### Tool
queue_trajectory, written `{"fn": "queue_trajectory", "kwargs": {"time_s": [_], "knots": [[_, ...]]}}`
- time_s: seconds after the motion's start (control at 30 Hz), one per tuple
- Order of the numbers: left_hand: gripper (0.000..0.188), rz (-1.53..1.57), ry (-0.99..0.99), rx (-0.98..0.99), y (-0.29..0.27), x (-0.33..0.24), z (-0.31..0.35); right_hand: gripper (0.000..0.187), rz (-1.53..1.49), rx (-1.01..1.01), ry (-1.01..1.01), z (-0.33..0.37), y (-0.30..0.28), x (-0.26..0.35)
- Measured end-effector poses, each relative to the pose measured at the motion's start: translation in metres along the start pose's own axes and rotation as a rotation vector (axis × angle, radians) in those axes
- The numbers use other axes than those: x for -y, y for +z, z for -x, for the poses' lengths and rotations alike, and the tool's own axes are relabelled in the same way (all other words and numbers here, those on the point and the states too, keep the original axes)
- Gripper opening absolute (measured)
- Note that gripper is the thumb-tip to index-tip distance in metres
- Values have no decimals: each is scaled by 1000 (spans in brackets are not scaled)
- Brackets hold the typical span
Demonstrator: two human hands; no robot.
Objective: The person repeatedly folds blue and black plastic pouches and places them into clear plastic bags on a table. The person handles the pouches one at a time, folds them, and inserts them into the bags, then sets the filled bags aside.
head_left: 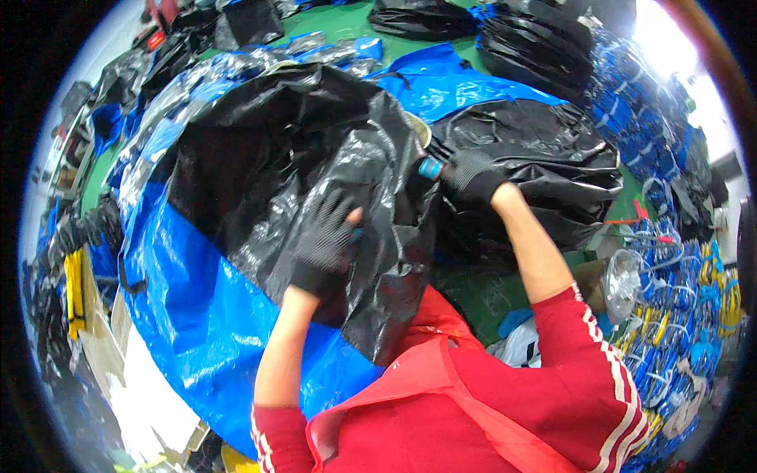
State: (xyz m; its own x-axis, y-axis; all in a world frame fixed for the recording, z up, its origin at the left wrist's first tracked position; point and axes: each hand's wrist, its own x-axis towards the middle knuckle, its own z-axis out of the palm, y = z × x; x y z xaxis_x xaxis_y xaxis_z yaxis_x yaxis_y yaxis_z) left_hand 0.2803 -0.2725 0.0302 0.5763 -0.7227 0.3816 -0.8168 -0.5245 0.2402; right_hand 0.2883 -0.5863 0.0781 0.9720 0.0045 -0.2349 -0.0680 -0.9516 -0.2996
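A large tarpaulin sheet, black (236, 177) on one part and bright blue (197, 292) on the other, spreads wrinkled in front of me. My left hand (325, 240), in a dark dotted glove with a bare thumb tip, lies on the black part with its fingers stretched out. At the right edge of that sheet, my right hand (471, 177), gloved the same way, has its fingers closed around a small blue round-ended thing (430, 168); its kind is unclear. Beside it a cream curved edge (419, 128) shows, partly hidden by the black sheet.
Another bundle of black sheeting (544, 158) lies to the right, with blue sheeting (449, 79) behind it. Stacked blue bundles (639, 94) line the right side. A clear plastic-wrapped roll (623, 285) stands near my right elbow. White panels (154, 386) lean at lower left.
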Motion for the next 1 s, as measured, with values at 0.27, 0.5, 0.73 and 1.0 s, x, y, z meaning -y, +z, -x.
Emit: {"fn": "queue_trajectory", "kwargs": {"time_s": [0.27, 0.5, 0.73, 1.0], "knots": [[75, -34, -57, 139, 93, 18, -28, 32, -294, -623, -282, 23, 36, -2], [45, 314, -392, 3, -16, 26, -2, 62, 323, -423, -147, 10, -38, 15], [61, -313, -440, 140, -12, 52, 92, 65, 334, 26, -1305, -85, -8, 218], [33, 12, -560, -339, -96, 105, 191, 75, 343, -123, -896, -255, 110, 153]]}}
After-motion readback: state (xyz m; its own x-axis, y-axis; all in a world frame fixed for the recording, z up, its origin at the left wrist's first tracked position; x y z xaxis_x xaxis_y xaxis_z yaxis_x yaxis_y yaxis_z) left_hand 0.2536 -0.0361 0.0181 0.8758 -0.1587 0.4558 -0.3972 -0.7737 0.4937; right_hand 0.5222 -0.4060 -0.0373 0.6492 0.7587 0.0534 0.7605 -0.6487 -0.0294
